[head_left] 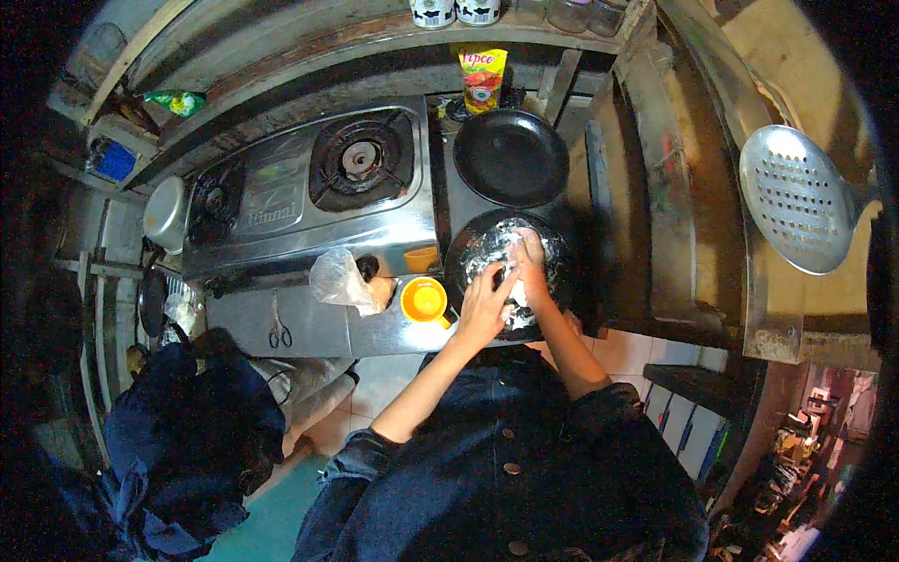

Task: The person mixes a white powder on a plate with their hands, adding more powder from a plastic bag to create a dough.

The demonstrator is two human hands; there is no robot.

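Both of my hands are down in a dark round pan [461, 242] dusted with white powder, likely flour. My left hand [486, 298] touches a white lump, perhaps dough [518, 293], with thumb and fingers spread around its near side. My right hand [530, 261] lies over the powder and the lump from the right; whether its fingers grip anything is hidden. Just left of the pan stands a yellow cup [423, 300] with its handle towards me. Left of the cup lies an open clear plastic bag [340, 277]. A second black pan [511, 158] sits behind the first one.
A two-burner gas stove [365, 235] fills the back left. Scissors [279, 329] lie on the metal counter [309, 316]. A yellow packet [483, 81] stands at the back. At right hangs a perforated metal skimmer [797, 200]. Dark blue cloth [189, 435] is at lower left.
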